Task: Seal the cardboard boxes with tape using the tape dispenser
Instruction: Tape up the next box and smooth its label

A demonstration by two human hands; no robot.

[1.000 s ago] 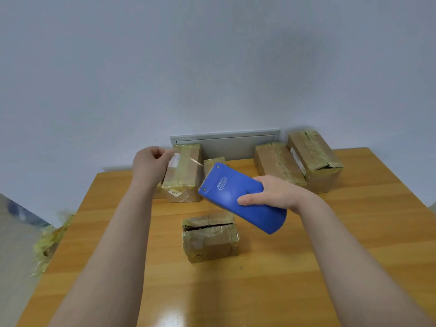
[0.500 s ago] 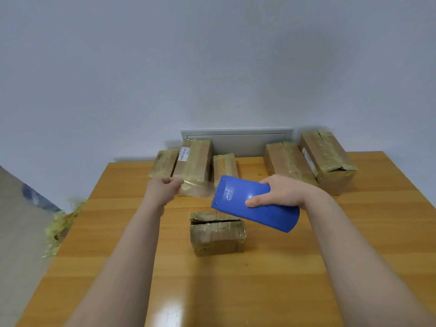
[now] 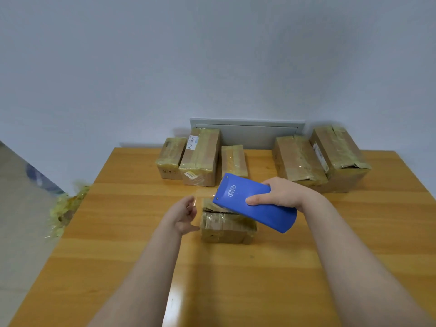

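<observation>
A: Since the left hand was up by the far boxes a second ago, where has it got to?

B: It has come down and back to the small box in the middle of the table, and sits just beside the box's 9 o'clock side. The right hand followed, bringing the blue tape dispenser low over the box top. Its toothed end points to 10 o'clock.

A: What does that mean for the job?

B: I'd judge the pulled-out length is about to be laid across the open seam. The top flap gapes on this box, so it isn't sealed yet. The far boxes at 11 to 12 o'clock and the pair of boxes at 1 o'clock look taped already.

A: And the fingers?

B: On the left, the fingers are half curled, thumb stuck out toward the box, near it, though I can't say touching. A faint sheen of clear tape runs from the dispenser's teeth toward them. Whether they pinch its end I cannot tell. On the right, the fingers are clamped round the dispenser, thumb flat on its near face, the rest hooked over the far edge.

A: Anything else?

B: A heap of tape scraps lies off the table's edge at 9 o'clock.
</observation>
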